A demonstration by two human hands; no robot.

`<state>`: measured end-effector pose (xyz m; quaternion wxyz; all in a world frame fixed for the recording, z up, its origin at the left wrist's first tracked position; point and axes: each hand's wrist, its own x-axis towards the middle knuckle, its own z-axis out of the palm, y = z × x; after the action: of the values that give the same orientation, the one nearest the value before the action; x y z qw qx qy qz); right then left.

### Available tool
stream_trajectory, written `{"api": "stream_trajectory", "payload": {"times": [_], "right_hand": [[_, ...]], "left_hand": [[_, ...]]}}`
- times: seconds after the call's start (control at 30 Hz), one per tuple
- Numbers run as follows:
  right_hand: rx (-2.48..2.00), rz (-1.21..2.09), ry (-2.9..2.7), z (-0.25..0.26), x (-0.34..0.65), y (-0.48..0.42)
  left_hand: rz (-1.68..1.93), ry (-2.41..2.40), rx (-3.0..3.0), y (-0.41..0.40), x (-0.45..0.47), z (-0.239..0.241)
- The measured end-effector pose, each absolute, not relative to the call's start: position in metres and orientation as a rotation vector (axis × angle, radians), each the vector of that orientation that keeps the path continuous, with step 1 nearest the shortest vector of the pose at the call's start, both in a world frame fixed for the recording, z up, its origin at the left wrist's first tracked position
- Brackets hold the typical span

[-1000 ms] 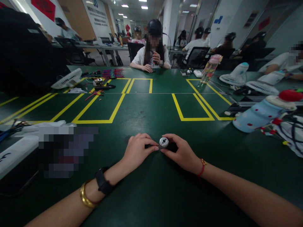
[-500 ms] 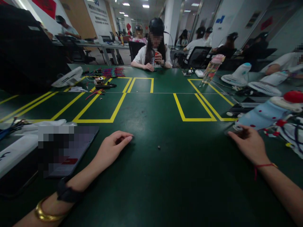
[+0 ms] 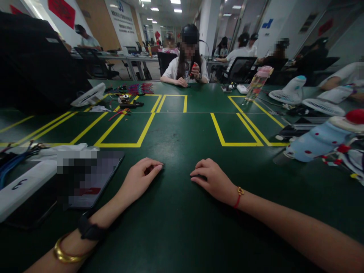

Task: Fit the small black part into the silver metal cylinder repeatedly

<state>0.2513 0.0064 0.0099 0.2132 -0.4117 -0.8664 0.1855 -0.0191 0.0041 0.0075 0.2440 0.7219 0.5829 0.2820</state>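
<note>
My left hand (image 3: 141,176) rests on the green table, its thumb and forefinger pinched together. A tiny dark bit shows at those fingertips, too small to name. My right hand (image 3: 211,179) lies opposite, a short gap away, with thumb and forefinger closing on a small dark nut (image 3: 191,175). The fingers mostly cover the nut. Left of my left hand lies a phone (image 3: 109,170), its screen partly blurred out.
A white box-like device (image 3: 31,185) and blue wires are at the left. On the right lies a light-blue bottle (image 3: 315,142) with a red top. Yellow tape (image 3: 119,145) marks the table (image 3: 176,235). A person (image 3: 186,64) sits across, holding something red.
My right hand has swung in from beside the blue bottle to the table's middle, reaching the small nut. My left hand keeps its pinch; the view has shifted slightly.
</note>
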Motion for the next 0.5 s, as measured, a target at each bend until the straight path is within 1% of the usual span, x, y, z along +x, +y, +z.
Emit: {"api": "stream_trajectory", "payload": {"times": [0.13,0.3,0.43,0.5], "right_hand": [[-1.270,0.372,-2.324,0.022,0.280,0.015],[-1.614,-0.057,-1.985,0.043,0.392,0.019],[-2.096,-0.391,-1.781,0.048,0.471,0.012],[-2.327,-0.363,-1.679,0.047,0.491,0.007]], "left_hand": [[0.770,1.584,1.986,0.004,-0.019,0.006],[0.770,1.566,1.984,0.004,-0.018,0.003],[0.758,1.553,1.978,0.004,-0.017,0.004],[0.743,1.554,1.973,0.004,-0.017,0.005]]}}
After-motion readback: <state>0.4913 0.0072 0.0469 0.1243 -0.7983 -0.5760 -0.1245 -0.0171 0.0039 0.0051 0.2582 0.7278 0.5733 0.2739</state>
